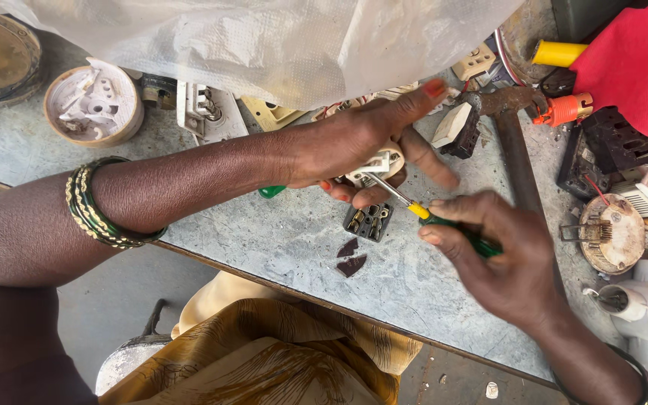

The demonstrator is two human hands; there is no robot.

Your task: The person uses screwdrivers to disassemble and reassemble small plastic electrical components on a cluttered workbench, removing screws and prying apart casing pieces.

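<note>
Underneath everything lies a grey, scuffed table [279, 240], its far edge covered by a pale plastic sheet [264, 37]. Across it reaches the person's left hand [354, 142], fingers wrapped around a small white switch part [379, 166] held just above the tabletop, with green and gold bangles [91, 204] on the forearm. The right hand [500, 259] grips the green handle of a screwdriver [433, 217], whose metal tip rests against the white part. A hammer [515, 135] lies just beyond the right hand. Below the held part sits a small dark terminal block [369, 222] on the table, and just beside it two brown broken chips [351, 258].
</note>
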